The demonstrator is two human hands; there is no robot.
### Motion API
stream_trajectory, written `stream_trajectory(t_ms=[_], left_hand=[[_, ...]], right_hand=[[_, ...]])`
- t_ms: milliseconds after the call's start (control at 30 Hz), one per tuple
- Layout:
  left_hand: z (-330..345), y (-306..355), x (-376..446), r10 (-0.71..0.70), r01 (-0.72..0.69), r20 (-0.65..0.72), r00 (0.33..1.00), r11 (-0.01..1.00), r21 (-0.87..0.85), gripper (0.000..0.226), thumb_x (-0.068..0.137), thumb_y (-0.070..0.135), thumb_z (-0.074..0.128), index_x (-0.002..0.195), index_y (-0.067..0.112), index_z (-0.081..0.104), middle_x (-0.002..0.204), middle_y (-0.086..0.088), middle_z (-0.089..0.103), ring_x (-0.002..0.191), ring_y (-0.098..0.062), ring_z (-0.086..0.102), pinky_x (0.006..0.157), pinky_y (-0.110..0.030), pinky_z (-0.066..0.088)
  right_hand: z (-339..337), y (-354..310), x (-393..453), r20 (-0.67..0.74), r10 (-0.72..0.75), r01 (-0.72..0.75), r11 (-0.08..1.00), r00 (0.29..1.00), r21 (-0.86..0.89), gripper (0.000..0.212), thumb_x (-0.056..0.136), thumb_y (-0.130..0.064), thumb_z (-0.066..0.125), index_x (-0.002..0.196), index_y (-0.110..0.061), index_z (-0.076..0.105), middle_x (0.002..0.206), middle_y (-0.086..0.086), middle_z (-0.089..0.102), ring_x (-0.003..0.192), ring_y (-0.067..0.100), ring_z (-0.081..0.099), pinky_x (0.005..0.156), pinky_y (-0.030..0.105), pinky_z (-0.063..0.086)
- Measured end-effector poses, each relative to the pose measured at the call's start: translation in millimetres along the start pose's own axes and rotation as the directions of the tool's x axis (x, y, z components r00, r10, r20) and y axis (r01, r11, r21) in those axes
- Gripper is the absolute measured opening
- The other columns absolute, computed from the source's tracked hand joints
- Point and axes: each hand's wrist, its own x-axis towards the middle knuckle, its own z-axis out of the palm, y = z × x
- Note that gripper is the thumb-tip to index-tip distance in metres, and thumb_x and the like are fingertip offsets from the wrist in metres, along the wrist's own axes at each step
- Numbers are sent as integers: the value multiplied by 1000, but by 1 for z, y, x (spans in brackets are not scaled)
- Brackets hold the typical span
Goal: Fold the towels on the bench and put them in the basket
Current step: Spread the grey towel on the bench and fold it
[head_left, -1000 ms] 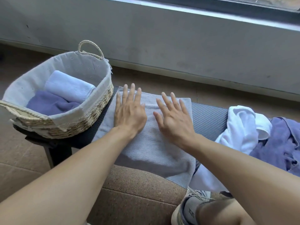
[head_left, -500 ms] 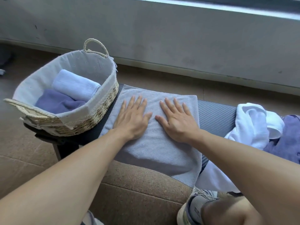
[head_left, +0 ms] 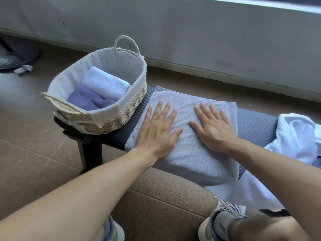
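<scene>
A grey towel [head_left: 189, 159] lies folded across the dark bench [head_left: 253, 122], its near edge hanging over the front. My left hand [head_left: 159, 131] and my right hand [head_left: 214, 129] both rest flat on it, fingers straight and spread, side by side. To the left on the bench end stands a woven basket [head_left: 111, 122] with a white liner. Inside it lie a folded pale blue towel [head_left: 106, 84] and a purple towel [head_left: 88, 100]. At the right edge a white towel [head_left: 295, 136] lies crumpled on the bench.
A grey wall runs behind the bench, with brown floor between. My two shoes [head_left: 220, 223] stand on the floor in front of the bench. A dark object [head_left: 15, 56] and a scrap of cloth lie on the floor at far left.
Both hands have slid toward me along the grey towel, staying flat. The view has shifted, so the basket and bench sit further right in the frame.
</scene>
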Motion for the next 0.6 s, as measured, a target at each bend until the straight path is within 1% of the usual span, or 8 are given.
stream_trajectory(t_ms=[33, 100, 133, 233, 267, 333, 400, 600], left_hand=[[0, -1, -2, -32, 33, 79, 996, 999, -9, 72, 100, 63, 23, 161, 25, 19, 171, -1, 5, 157, -17, -9, 126, -44, -7], [-1, -7, -4, -66, 68, 258, 964, 998, 4, 74, 100, 67, 19, 162, 30, 3, 170, 3, -9, 155, -15, -18, 125, -44, -12], [-1, -11, -4, -53, 54, 289, 956, 999, 4, 75, 99, 68, 19, 162, 31, 0, 170, 5, -12, 154, -15, -20, 125, -44, -13], [-3, -17, -1, -15, 15, 262, 965, 1000, 0, 72, 100, 66, 21, 162, 33, 2, 170, 6, -10, 155, -13, -18, 125, -43, -13], [-2, -18, 0, -13, 11, 248, 969, 1000, 12, 70, 101, 62, 22, 162, 33, 3, 170, 6, -9, 155, -14, -16, 125, -43, -12], [-1, -18, 2, -1, -5, 238, 971, 1000, 22, 67, 103, 55, 25, 162, 32, 4, 170, 5, -7, 155, -14, -14, 125, -43, -11], [-1, -20, 7, 17, -22, 226, 974, 1000, 19, 65, 103, 51, 26, 162, 32, 5, 171, 5, -5, 156, -14, -13, 125, -43, -10], [-3, -23, 21, 20, -22, 233, 972, 1000, 7, 63, 104, 50, 25, 162, 32, 5, 171, 6, -5, 156, -14, -11, 125, -42, -11]], right_hand=[[-1, -2, -1, -2, 10, -10, 1000, 1000, 2, 74, 98, -68, 10, 162, -31, 1, 170, -7, -6, 156, 17, -13, 126, 44, -7], [-4, -10, -4, -20, 27, -26, 999, 999, 19, 74, 99, -66, 12, 162, -28, 6, 170, -3, -4, 156, 20, -10, 126, 45, -6], [-4, -18, -6, -36, 14, -13, 999, 999, 32, 74, 99, -65, 13, 162, -27, 8, 170, -2, -2, 156, 21, -9, 126, 45, -5], [0, -45, -18, -78, -93, 95, 995, 993, 28, 78, 95, -68, 8, 161, -28, 13, 170, -3, 3, 157, 21, -4, 126, 45, -1], [3, -52, -21, -72, -100, 102, 994, 992, 27, 77, 96, -67, 7, 161, -28, 13, 170, -4, 3, 157, 20, -4, 126, 45, -1], [8, -56, -24, -36, -65, 67, 997, 997, 44, 73, 98, -65, 10, 162, -30, 10, 170, -5, 2, 157, 18, -6, 126, 44, -2], [11, -53, -26, -44, -56, 59, 997, 997, 51, 75, 96, -68, 8, 161, -32, 10, 170, -7, 1, 156, 16, -7, 126, 43, -4], [8, -45, -11, -30, -59, 61, 996, 998, 62, 75, 96, -72, 9, 161, -34, 10, 170, -9, 2, 156, 16, -7, 126, 45, -5]])
